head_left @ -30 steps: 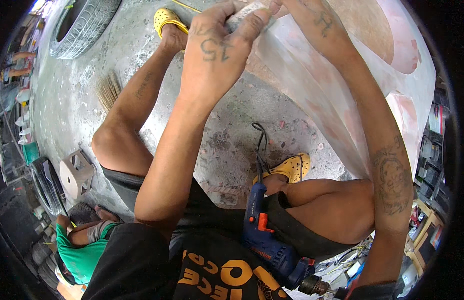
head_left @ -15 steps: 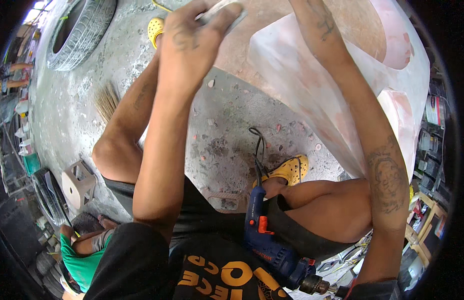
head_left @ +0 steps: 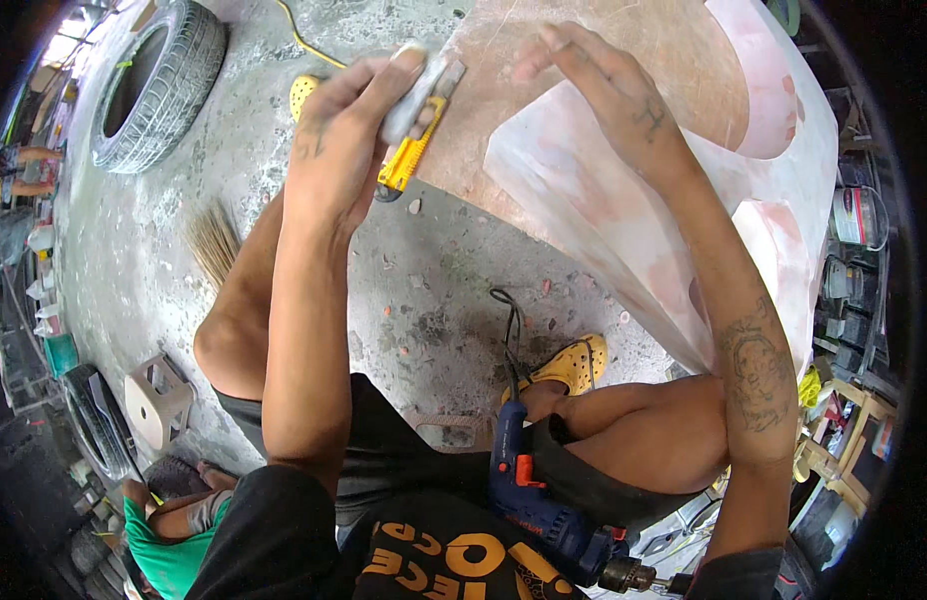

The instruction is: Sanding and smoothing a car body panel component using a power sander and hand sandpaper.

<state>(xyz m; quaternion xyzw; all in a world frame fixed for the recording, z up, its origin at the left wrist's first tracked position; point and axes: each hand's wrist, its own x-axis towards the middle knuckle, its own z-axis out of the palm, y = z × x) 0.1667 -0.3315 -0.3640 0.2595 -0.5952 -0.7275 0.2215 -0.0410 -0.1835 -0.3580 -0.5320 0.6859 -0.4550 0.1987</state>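
Note:
Held up over the near edge of a pale board, my left hand (head_left: 334, 125) is closed round a yellow utility knife (head_left: 412, 152). A light grey, flat piece (head_left: 409, 108) is pressed under its thumb alongside the knife; I cannot make out what it is. My right hand (head_left: 604, 95) hovers above the large whitish, sanded-looking panel (head_left: 604, 190), its fingers loosely bent and apart with nothing in them. The fingertips are slightly blurred. A brownish flat surface (head_left: 624, 40) of the same workpiece lies beyond.
A blue power drill (head_left: 549, 510) with a black cord rests on my lap. A straw broom (head_left: 214, 245) and a tyre (head_left: 169, 95) are on the concrete floor at left, with a beige stool (head_left: 159, 400) nearer. A person in green (head_left: 169, 545) sits at lower left.
Both hands appear lower in the picture, and the right hand, cut off before, is now in sight. The yellow knife in my left hand has come into view.

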